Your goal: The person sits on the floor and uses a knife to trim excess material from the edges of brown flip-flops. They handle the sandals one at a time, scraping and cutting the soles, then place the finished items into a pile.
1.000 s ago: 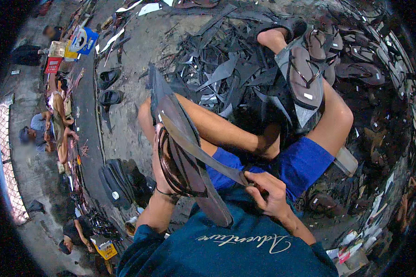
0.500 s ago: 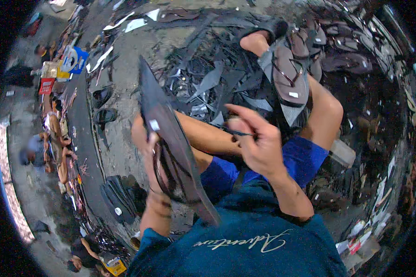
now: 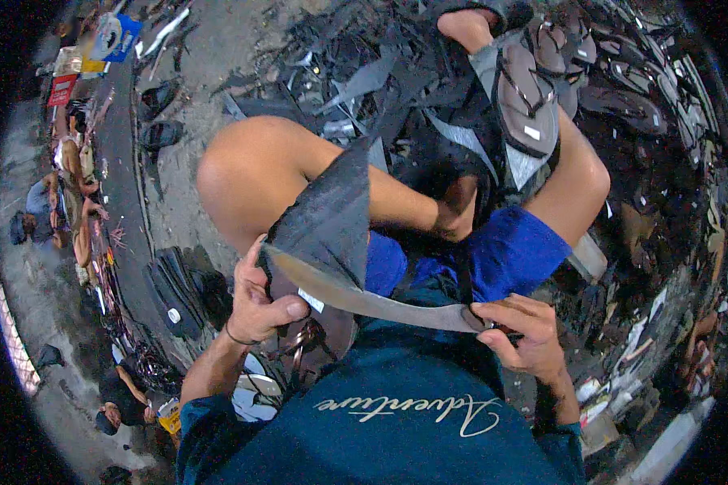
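Observation:
My left hand (image 3: 257, 311) grips a dark brown flip-flop (image 3: 332, 319), its thumb lying on top near a small white label. The flip-flop's strap hangs toward my shirt. From its end juts a black rubber sheet (image 3: 328, 214), wide and pointed. A long grey-brown strip (image 3: 396, 314) curves away from the sheet's edge to my right hand (image 3: 522, 333), whose fingers and thumb pinch its far end. A small dark piece shows at those fingertips; I cannot tell what it is.
Another flip-flop (image 3: 527, 101) lies on a grey sheet against my leg. Black rubber offcuts (image 3: 364, 81) are heaped ahead, and several flip-flops (image 3: 623, 105) lie at the far right. A dark stack (image 3: 178, 295) sits at left. Beyond it are people (image 3: 40, 210) and a blue box (image 3: 115, 36).
The flip-flop has turned from upright to tilted across my lap and come nearer. My right hand has moved right and down, now pinching the strip stretched from the sheet. The view has shifted.

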### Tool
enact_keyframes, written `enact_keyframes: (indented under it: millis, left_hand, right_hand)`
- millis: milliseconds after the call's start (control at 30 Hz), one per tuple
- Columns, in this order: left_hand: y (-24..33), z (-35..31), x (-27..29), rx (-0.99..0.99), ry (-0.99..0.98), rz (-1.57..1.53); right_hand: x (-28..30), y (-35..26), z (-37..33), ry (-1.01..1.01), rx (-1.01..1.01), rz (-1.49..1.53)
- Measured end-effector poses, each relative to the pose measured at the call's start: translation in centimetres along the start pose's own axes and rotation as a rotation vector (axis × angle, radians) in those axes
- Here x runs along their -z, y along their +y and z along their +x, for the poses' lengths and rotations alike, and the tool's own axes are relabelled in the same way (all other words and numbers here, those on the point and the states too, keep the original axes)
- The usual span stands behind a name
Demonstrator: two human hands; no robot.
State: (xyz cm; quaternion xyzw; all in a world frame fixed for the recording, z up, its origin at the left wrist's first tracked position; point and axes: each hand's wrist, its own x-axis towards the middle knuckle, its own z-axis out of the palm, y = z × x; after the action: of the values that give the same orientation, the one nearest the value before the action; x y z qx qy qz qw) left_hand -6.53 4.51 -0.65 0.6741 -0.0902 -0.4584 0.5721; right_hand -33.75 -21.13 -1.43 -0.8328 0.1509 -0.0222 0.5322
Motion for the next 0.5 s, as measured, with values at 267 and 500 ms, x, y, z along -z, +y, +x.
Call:
enact_keyframes:
  millis: [267,500]
  left_hand:
    - [2.1,-0.9,-2.9,0.02,-0.12,-0.114]
    - [3.6,0.4,-4.2,0.042,-0.363,0.131]
  right_hand:
    - [2.0,-4.2,2.8,-0.083,-0.042,0.027]
    - [0.2,-4.8,6.5,-0.118,0.029,0.184]
